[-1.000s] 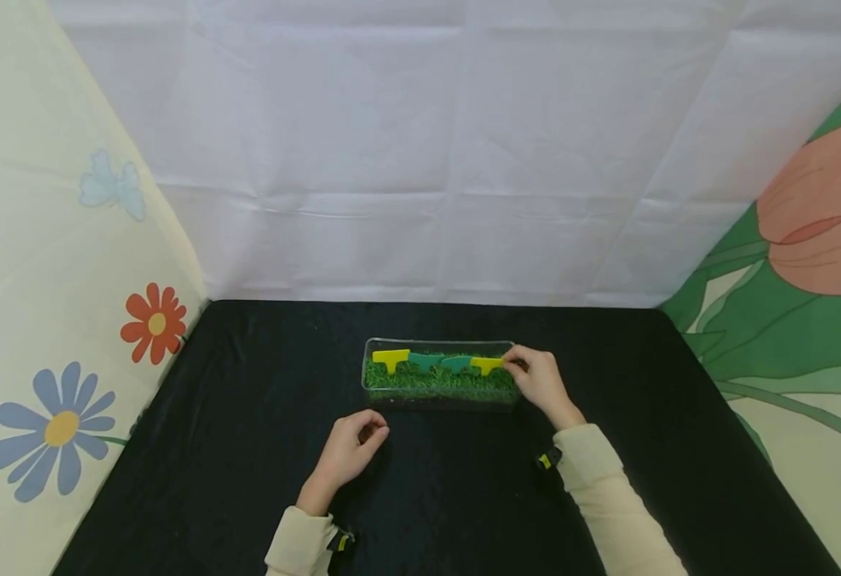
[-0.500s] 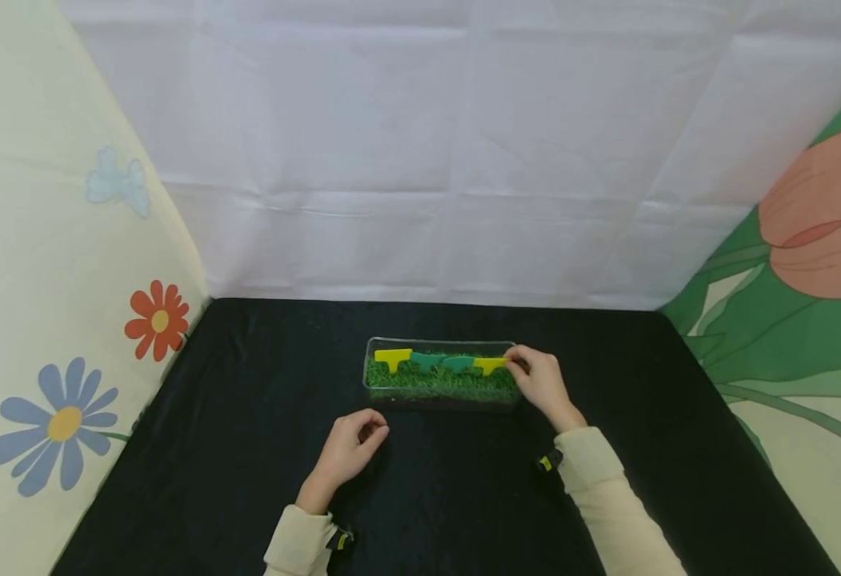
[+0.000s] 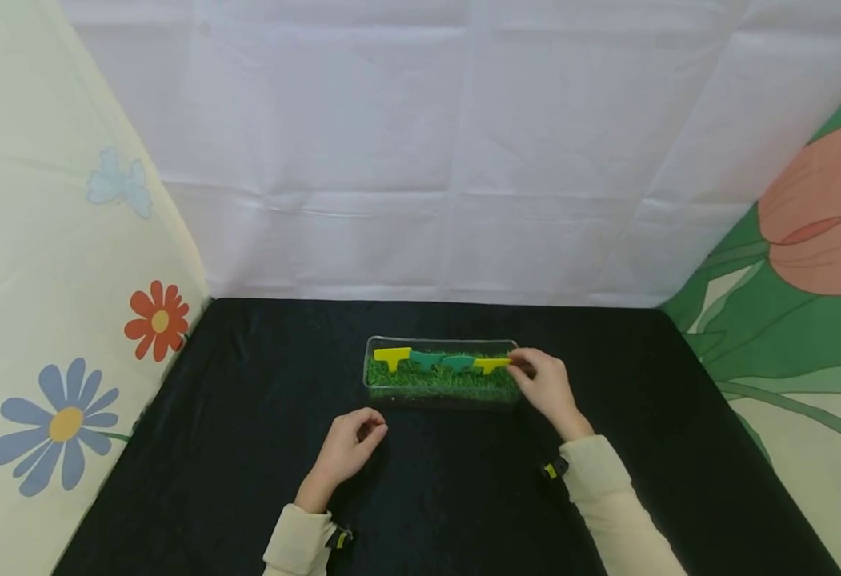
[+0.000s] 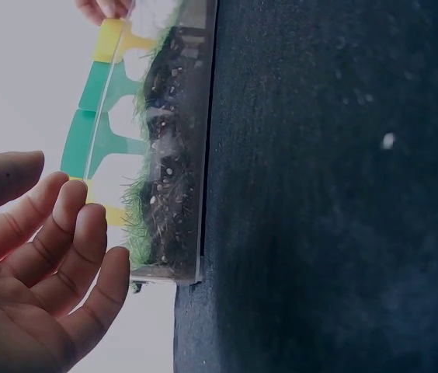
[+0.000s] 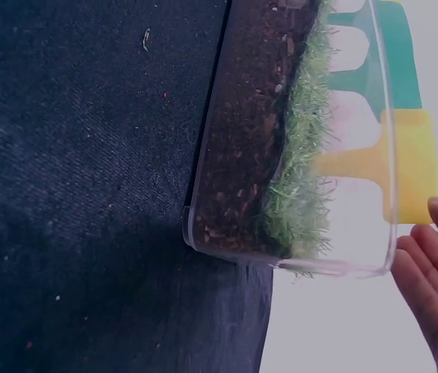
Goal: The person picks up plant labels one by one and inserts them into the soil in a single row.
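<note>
A clear rectangular planter [image 3: 442, 396] of soil and green grass stands on the black cloth. Four T-shaped plant labels poke up from the grass in a row: a yellow label [image 3: 392, 354] at the left end, two teal labels [image 5: 355, 80] between, and another yellow label [image 5: 411, 167] at the right end. My right hand [image 3: 546, 390] pinches the outer corner of that right-end yellow label between thumb and fingers. In front of the planter's left end, my left hand [image 3: 348, 448] hangs loosely curled and holds nothing.
Black cloth [image 3: 434, 496] covers the table around the planter. A white cloth [image 3: 420, 160] hangs behind. Flower-printed cloths [image 3: 67, 280] flank both sides. Dark wrist devices [image 3: 554, 469] sit at the sleeve cuffs.
My right hand has shifted slightly to the right, and more of the right-end yellow label shows beside its fingertips. My left hand has stayed nearly still.
</note>
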Tool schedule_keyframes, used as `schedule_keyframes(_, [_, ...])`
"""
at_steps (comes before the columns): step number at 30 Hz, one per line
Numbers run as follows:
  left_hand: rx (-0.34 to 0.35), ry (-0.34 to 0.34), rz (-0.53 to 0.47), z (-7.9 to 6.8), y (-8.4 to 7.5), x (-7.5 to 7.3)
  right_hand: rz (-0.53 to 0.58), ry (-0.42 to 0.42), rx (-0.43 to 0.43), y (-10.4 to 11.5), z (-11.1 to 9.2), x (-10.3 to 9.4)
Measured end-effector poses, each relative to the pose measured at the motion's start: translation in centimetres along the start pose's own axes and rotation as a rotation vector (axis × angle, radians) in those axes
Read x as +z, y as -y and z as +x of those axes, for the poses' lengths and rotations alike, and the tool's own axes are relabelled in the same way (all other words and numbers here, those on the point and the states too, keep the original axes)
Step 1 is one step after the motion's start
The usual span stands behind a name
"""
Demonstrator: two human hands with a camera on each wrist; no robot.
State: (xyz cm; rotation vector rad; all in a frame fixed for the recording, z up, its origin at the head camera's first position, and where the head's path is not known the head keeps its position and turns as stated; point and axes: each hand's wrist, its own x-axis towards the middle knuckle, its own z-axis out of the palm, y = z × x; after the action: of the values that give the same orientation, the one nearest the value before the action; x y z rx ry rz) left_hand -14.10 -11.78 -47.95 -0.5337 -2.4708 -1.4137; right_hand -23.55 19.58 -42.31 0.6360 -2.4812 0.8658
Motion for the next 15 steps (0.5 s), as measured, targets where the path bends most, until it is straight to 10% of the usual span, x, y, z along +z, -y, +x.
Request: schedule_keyframes(15, [-0.09, 0.004, 0.011, 0.0, -0.2, -0.5, -0.047, -0.093, 0.017, 0.2, -3.2, -1.6])
